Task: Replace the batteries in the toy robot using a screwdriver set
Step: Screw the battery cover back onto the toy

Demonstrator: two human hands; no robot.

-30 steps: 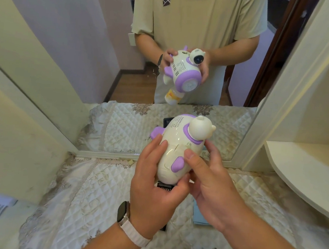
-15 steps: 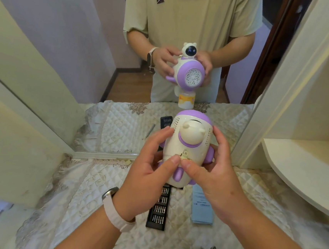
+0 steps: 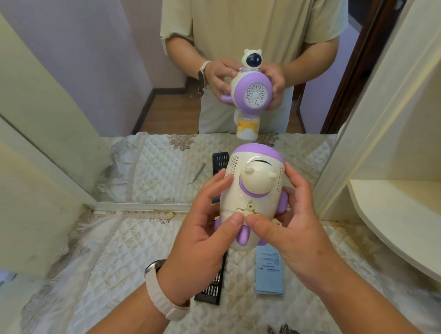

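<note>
The left hand (image 3: 200,248) and right hand (image 3: 297,236) curl round the cream-and-purple plastic toy robot (image 3: 251,194), held above the quilted cream cloth (image 3: 114,251), with the 2 thumbs meeting at its rear latch. Beneath lie the black screwdriver-bit tray (image 3: 213,284) and a pale blue leaflet (image 3: 269,275). A wall mirror (image 3: 104,48) stands behind.

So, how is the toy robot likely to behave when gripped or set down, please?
The toy robot looks glossy and rounded, so it may be slippery; the left hand and right hand both grip it. Its perforated plastic shell suggests a hollow, light body. Laid down, it would probably roll.
</note>
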